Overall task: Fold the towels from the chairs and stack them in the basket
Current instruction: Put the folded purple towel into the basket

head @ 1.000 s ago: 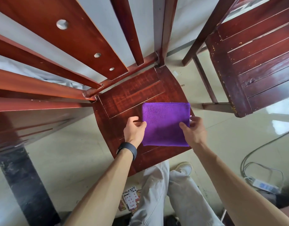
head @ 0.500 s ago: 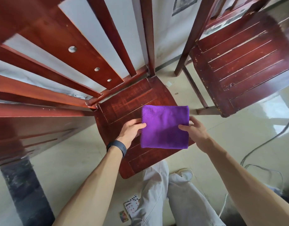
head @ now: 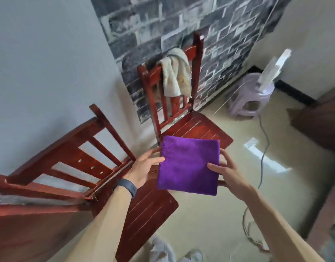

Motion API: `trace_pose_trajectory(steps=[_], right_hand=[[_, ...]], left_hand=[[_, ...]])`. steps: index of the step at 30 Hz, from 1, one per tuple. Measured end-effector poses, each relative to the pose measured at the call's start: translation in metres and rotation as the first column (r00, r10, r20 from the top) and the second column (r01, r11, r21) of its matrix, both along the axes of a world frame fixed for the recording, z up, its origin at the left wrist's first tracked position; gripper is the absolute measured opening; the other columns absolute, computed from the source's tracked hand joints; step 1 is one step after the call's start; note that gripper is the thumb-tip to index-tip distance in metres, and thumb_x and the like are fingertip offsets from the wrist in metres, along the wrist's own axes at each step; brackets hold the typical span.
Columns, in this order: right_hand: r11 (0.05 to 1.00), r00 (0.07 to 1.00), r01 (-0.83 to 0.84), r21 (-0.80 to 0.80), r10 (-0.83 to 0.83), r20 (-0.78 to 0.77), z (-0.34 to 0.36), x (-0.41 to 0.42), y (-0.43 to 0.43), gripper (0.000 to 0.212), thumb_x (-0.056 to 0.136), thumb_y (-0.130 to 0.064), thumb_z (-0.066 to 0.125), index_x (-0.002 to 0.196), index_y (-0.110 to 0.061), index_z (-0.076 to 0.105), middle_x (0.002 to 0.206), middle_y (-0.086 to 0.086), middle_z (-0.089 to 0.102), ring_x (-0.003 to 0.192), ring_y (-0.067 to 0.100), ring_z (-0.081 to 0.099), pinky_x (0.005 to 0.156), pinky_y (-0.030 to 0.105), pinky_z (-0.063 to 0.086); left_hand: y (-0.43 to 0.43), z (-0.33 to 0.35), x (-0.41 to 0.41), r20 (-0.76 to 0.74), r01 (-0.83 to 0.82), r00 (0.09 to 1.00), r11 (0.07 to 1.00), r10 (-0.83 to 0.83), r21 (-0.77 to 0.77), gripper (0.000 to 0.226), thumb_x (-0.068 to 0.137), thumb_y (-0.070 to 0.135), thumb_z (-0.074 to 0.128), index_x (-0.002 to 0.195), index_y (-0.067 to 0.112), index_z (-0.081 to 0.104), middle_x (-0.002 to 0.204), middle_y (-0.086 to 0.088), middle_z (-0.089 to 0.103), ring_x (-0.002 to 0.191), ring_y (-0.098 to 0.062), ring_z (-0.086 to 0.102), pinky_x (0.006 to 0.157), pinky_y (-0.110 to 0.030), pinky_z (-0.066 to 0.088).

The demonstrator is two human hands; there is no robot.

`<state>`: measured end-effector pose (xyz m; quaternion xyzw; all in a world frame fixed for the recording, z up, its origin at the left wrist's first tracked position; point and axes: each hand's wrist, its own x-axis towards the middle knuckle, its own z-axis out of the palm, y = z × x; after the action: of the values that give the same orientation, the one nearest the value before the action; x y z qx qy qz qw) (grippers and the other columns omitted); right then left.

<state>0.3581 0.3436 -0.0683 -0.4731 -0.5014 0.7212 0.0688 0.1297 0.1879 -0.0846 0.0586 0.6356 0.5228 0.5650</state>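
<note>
Near chair sits far left, slatted back toward the wall. My left hand pinches the left edge of the purple towel, thumb on top, fingers underneath. Behind, a cream towel hangs bunched over the far chair back, not yet folded. The purple towel is folded to a flat square and held up between the two chairs. I can't tell if it clears both seats. My right hand pinches the right edge the same way, thumb over, fingers behind. Further right a plastic stool stands by the brick wall, and a cable trails across the glossy floor.

Risks, my read:
- Both grips are on the edges only. If either pinch loosens on the carry, the layers sag open and I have to refold.
- Going one-handed would let the square droop or unfold.
- The cable loops near my feet on the right, and stepping that way could snag it.
- The cream towel looks loosely draped, so a bump to that chair could drop it.

The basket is not in view, so I can't say where it is or what's in it. I need eyes on it before I commit to the placement.
</note>
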Motion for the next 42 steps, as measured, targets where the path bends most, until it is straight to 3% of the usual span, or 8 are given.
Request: trace_pose_trajectory(steps=[4, 7, 16, 19, 24, 29, 36, 42], right_hand=[[0.983, 0.987, 0.148, 0.107, -0.139, -0.085, 0.078, 0.054, 0.034, 0.047, 0.09, -0.001, 0.066, 0.118, -0.038, 0.059, 0.104, 0.005, 0.073, 0.086, 0.016, 0.074, 0.062, 0.041, 0.059], [0.957, 0.964, 0.241, 0.163, -0.216, -0.157, 0.12, 0.096, 0.054, 0.05, 0.09, -0.001, 0.067, 0.128, -0.032, 0.056, 0.108, 0.008, 0.074, 0.094, 0.024, 0.073, 0.068, 0.046, 0.06], [0.825, 0.869, 0.475, 0.305, -0.384, -0.312, 0.197, 0.199, 0.114, 0.049, 0.09, -0.003, 0.068, 0.127, -0.032, 0.057, 0.103, 0.004, 0.076, 0.096, 0.029, 0.074, 0.075, 0.057, 0.06], [0.782, 0.846, 0.523, 0.338, -0.428, -0.318, 0.208, 0.224, 0.137, 0.045, 0.09, -0.004, 0.069, 0.124, -0.033, 0.059, 0.102, 0.006, 0.075, 0.096, 0.031, 0.074, 0.076, 0.059, 0.059], [0.738, 0.825, 0.563, 0.372, -0.474, -0.308, 0.215, 0.245, 0.184, 0.045, 0.091, -0.005, 0.069, 0.127, -0.03, 0.057, 0.107, 0.012, 0.072, 0.089, 0.027, 0.074, 0.065, 0.044, 0.061], [0.71, 0.819, 0.574, 0.408, -0.494, -0.292, 0.212, 0.251, 0.251, 0.049, 0.089, -0.009, 0.07, 0.129, -0.034, 0.057, 0.108, 0.012, 0.072, 0.092, 0.029, 0.074, 0.07, 0.048, 0.061], [0.652, 0.751, 0.66, 0.373, -0.592, -0.293, 0.205, 0.258, 0.339, 0.045, 0.09, -0.008, 0.07, 0.124, -0.036, 0.06, 0.107, 0.013, 0.073, 0.092, 0.031, 0.074, 0.073, 0.056, 0.06], [0.619, 0.695, 0.718, 0.319, -0.667, -0.27, 0.188, 0.281, 0.397, 0.045, 0.09, -0.007, 0.069, 0.124, -0.035, 0.06, 0.109, 0.014, 0.072, 0.091, 0.033, 0.074, 0.072, 0.056, 0.06]], left_hand=[[0.064, 0.085, 0.033, -0.1, 0.137, 0.987, 0.985, -0.127, 0.101, 0.033, 0.089, 0.007, 0.065, 0.113, 0.03, 0.067, 0.088, -0.001, 0.071, 0.07, -0.016, 0.065, 0.062, -0.027, 0.052], [0.105, 0.134, 0.063, -0.168, 0.225, 0.966, 0.962, -0.199, 0.157, 0.034, 0.089, 0.008, 0.067, 0.113, 0.032, 0.068, 0.089, 0.002, 0.073, 0.073, -0.016, 0.068, 0.068, -0.033, 0.056], [0.224, 0.224, 0.154, -0.308, 0.43, 0.886, 0.861, -0.345, 0.273, 0.037, 0.091, 0.004, 0.063, 0.122, 0.025, 0.062, 0.089, -0.003, 0.073, 0.07, -0.015, 0.07, 0.06, -0.031, 0.055], [0.262, 0.235, 0.177, -0.323, 0.477, 0.865, 0.831, -0.385, 0.287, 0.036, 0.092, 0.005, 0.062, 0.123, 0.024, 0.063, 0.095, -0.005, 0.074, 0.076, -0.018, 0.071, 0.062, -0.033, 0.055], [0.329, 0.237, 0.197, -0.313, 0.535, 0.837, 0.788, -0.448, 0.304, 0.034, 0.092, 0.004, 0.062, 0.121, 0.022, 0.063, 0.102, -0.009, 0.074, 0.086, -0.024, 0.071, 0.076, -0.043, 0.058], [0.413, 0.227, 0.196, -0.299, 0.582, 0.81, 0.752, -0.505, 0.308, 0.037, 0.091, 0.005, 0.063, 0.123, 0.024, 0.063, 0.104, -0.008, 0.074, 0.087, -0.024, 0.071, 0.08, -0.047, 0.058], [0.529, 0.228, 0.206, -0.295, 0.662, 0.749, 0.684, -0.593, 0.305, 0.037, 0.092, 0.005, 0.063, 0.124, 0.023, 0.061, 0.091, -0.004, 0.074, 0.069, -0.016, 0.07, 0.058, -0.031, 0.056], [0.608, 0.211, 0.231, -0.222, 0.707, 0.705, 0.645, -0.674, 0.289, 0.035, 0.092, 0.001, 0.062, 0.121, 0.02, 0.061, 0.087, -0.004, 0.074, 0.069, -0.018, 0.07, 0.059, -0.034, 0.056]])
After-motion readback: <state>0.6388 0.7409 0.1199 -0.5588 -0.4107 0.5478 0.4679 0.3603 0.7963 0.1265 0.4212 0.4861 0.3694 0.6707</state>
